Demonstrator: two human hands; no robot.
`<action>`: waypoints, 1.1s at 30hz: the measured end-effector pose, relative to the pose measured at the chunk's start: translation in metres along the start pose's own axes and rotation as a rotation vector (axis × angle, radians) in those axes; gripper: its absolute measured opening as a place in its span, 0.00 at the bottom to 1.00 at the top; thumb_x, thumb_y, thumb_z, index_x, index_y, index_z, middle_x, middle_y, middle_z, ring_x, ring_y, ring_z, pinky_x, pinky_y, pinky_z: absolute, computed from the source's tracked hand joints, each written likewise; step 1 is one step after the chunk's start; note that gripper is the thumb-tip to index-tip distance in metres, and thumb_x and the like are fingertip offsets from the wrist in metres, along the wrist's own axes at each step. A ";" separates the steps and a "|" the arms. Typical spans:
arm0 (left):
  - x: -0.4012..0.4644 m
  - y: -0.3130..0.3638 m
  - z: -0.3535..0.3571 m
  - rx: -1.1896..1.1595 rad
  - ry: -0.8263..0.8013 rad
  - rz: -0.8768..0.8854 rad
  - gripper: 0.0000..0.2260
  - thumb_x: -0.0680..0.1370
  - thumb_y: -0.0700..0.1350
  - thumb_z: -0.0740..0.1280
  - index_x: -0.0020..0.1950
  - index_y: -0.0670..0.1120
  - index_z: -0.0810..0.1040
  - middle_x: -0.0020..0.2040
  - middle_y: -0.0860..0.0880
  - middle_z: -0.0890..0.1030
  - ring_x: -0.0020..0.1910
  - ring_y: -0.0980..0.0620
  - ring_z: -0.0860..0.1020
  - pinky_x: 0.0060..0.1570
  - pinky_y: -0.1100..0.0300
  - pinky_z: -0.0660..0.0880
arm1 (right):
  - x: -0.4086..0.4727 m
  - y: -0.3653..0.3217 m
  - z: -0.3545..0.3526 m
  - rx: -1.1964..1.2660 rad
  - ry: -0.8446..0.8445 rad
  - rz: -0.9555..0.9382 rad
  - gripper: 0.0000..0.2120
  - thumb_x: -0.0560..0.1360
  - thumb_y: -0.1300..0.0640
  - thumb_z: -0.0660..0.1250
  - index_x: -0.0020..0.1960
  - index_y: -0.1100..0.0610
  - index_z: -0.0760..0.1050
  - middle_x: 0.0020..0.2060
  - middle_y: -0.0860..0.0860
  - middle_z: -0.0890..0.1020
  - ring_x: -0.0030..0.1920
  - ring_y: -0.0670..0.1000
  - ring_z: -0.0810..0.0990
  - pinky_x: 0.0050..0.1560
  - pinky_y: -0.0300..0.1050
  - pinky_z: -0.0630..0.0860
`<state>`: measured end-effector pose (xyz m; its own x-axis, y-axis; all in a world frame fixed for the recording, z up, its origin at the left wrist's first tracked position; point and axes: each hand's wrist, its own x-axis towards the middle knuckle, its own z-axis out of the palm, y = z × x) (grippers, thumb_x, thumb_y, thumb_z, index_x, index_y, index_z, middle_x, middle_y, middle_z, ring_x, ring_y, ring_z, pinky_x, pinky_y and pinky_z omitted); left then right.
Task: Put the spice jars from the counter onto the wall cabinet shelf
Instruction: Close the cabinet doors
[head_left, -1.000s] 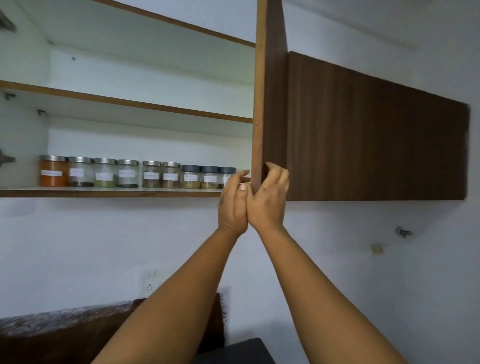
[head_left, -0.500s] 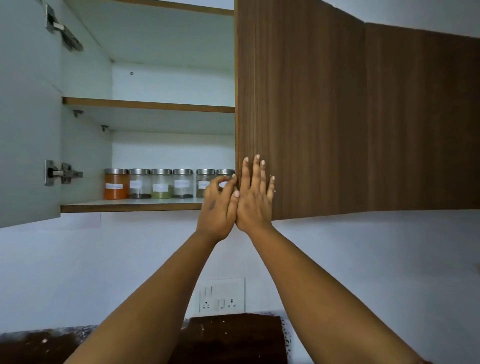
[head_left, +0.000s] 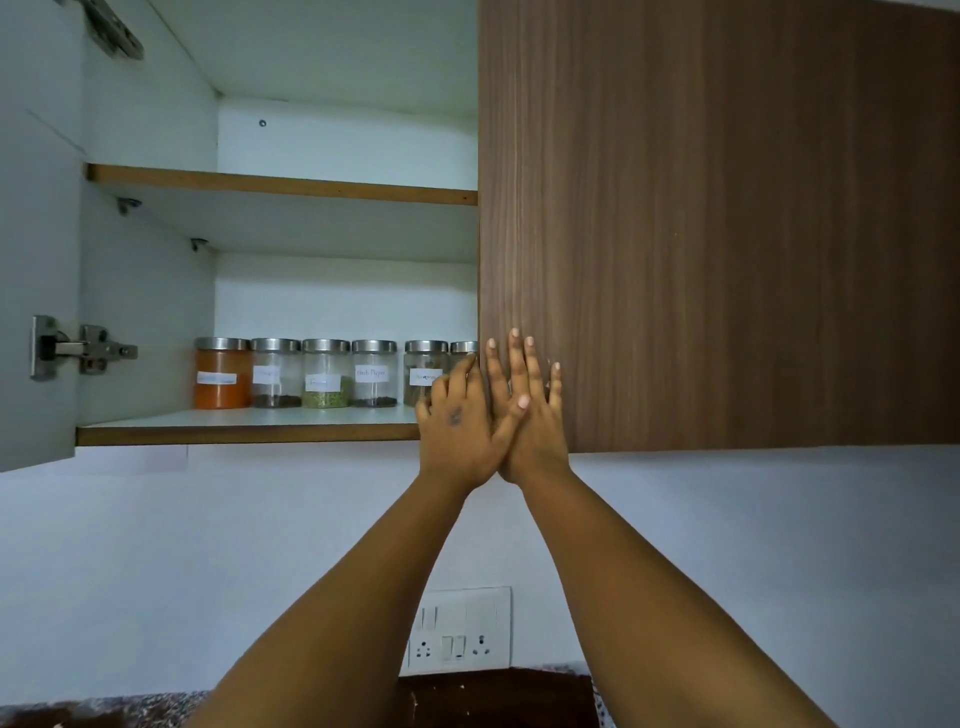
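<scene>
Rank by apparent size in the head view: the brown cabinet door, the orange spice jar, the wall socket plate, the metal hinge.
1. Brown cabinet door, by far the largest.
2. Wall socket plate.
3. Orange spice jar and metal hinge: these look alike in size, and the hinge sits nearer the camera, so no ranking.

1. You see a white switch and socket plate (head_left: 459, 631) on the pale wall (head_left: 208, 545), low in the view.
2. A metal hinge (head_left: 83, 348) sits on the inner side of the open left door (head_left: 36, 291).
3. Another hinge (head_left: 117, 31) shows at the top left, partly cut off.
4. A dark speckled worktop (head_left: 104, 709) runs along the bottom edge.
</scene>
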<state>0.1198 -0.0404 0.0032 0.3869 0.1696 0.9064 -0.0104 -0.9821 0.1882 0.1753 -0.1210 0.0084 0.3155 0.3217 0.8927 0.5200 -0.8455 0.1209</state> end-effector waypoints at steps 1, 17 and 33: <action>-0.001 0.002 0.004 -0.001 0.007 -0.014 0.33 0.78 0.67 0.51 0.78 0.50 0.57 0.77 0.49 0.62 0.74 0.48 0.60 0.70 0.44 0.59 | 0.000 0.001 0.004 -0.019 0.018 -0.002 0.48 0.74 0.43 0.66 0.78 0.55 0.36 0.78 0.57 0.39 0.78 0.57 0.38 0.75 0.62 0.46; -0.050 0.053 -0.108 -0.009 -0.047 -0.183 0.39 0.76 0.71 0.49 0.79 0.47 0.53 0.79 0.44 0.56 0.77 0.44 0.54 0.74 0.45 0.55 | -0.056 -0.023 -0.099 0.350 -0.128 0.222 0.25 0.82 0.47 0.54 0.76 0.53 0.59 0.76 0.53 0.61 0.78 0.57 0.52 0.77 0.57 0.45; -0.224 -0.030 -0.382 0.094 0.674 -0.349 0.31 0.80 0.55 0.61 0.78 0.42 0.56 0.77 0.40 0.52 0.76 0.41 0.55 0.72 0.43 0.58 | -0.120 -0.281 -0.300 1.094 0.276 0.174 0.18 0.76 0.45 0.63 0.57 0.57 0.74 0.56 0.56 0.75 0.58 0.57 0.71 0.59 0.52 0.71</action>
<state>-0.3191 -0.0174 -0.0608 -0.2929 0.4555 0.8407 0.0998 -0.8599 0.5006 -0.2469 -0.0495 -0.0023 0.3364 0.0172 0.9416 0.9417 -0.0013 -0.3364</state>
